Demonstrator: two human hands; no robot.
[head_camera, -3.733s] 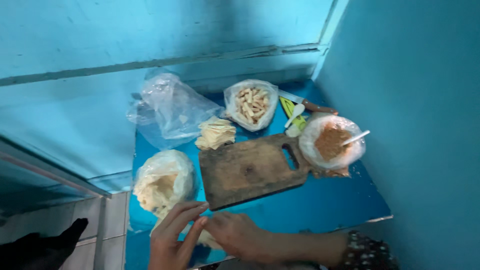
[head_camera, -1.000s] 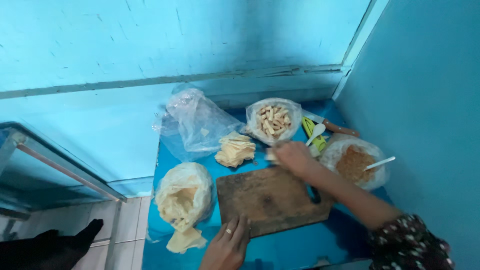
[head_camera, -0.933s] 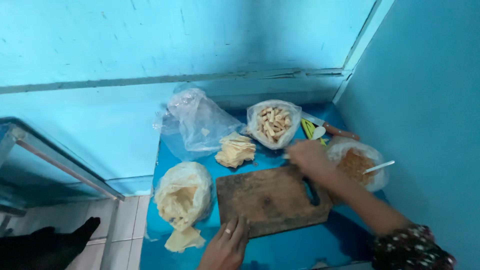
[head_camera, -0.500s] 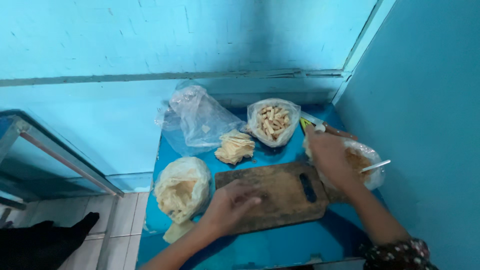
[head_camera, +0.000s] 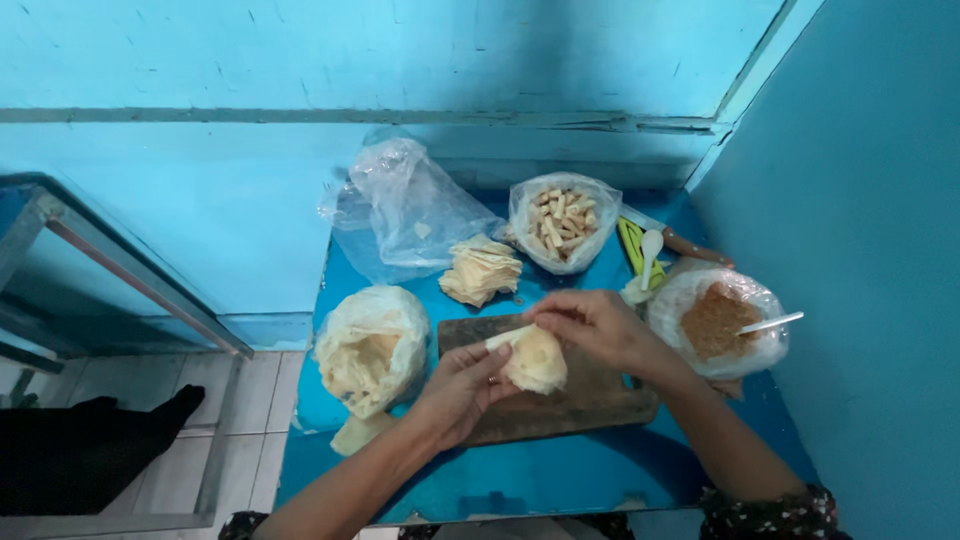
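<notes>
Both hands grasp a pale wrapper (head_camera: 533, 358) at frame centre: left hand (head_camera: 462, 385) beneath, right hand (head_camera: 598, 325) pinching its top. Bags crowd the wooden board (head_camera: 580, 400); bare blue surface (head_camera: 560, 478) lies below.

The tabletop (head_camera: 560, 480) and walls are bright blue. The cutting board (head_camera: 590, 400) is dark brown, the wrapper (head_camera: 535, 360) pale cream, the filling (head_camera: 715, 320) reddish brown.

Both forearms reach in from the lower edge and meet near the middle. The left hand (head_camera: 462, 385) lies palm up, fingers (head_camera: 490, 362) curled loosely upward to cradle what rests in it. The right hand (head_camera: 592, 325) comes from the right with its wrist bent inward, back of the hand upward, thumb and fingertips pinched together just above the left. A dark patterned sleeve covers the right arm near the elbow.
</notes>
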